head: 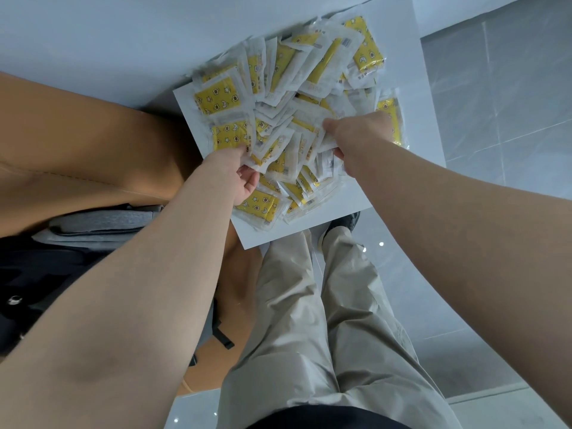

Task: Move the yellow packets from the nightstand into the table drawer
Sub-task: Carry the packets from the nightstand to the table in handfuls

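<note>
A white nightstand stands against a pale wall, seen from above, with grey floor tiles to its right and a tan padded surface to its left. A loose heap of yellow packets, each in a clear wrapper printed with stars and moons, covers most of the nightstand top. The left hand pinches the edges of several packets at the near left of the heap, thumb on top. The right hand grips a bunch of packets near the middle right, fingers curled. Beige trousers and a dark shoe show below.
</note>
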A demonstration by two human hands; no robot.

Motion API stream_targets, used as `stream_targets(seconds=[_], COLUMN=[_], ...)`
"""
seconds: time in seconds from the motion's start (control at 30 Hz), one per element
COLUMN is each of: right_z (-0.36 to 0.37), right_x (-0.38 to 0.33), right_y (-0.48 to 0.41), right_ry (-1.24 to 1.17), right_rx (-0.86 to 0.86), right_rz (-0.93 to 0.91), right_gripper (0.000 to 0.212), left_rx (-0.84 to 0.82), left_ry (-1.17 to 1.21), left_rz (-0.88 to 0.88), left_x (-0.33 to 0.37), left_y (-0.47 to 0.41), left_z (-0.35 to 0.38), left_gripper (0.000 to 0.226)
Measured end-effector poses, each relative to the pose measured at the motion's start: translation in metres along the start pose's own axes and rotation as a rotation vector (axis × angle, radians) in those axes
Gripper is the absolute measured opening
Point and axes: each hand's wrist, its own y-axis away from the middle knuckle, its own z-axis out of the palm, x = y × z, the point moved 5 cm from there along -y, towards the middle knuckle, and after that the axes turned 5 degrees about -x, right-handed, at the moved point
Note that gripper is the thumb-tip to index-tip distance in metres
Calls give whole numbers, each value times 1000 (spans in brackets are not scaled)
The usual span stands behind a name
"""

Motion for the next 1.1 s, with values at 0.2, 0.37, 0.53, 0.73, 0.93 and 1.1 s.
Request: stream_targets(seconds=[0.2,0.37,0.53,0.73,0.93,1.1], right_z=[-4,-3,-2,-3,-3,-1], right_x=[0,0,-2,-2,-2,-1], right_y=[-1,2,3,4,6,6], right_ry=[12,7,3,-38,-103,-168], right_rx=[-12,-16,-8,-13,-50,-93], right_rz=[-7,-5,7,5,20,18], right_gripper=[37,41,39,34,31,32], left_rx=[-45,-48,-92,-122,-159,-130], left_ry=[12,74,41,-20,-125,215], left_rz=[-21,-84,-176,-231,-235,-201], left_x=[-6,-9,-13,-15,-21,-19], left_y=[9,8,6,1,-5,0], left_z=[11,7,8,17,10,24], left_gripper=[29,49,57,60,61,39])
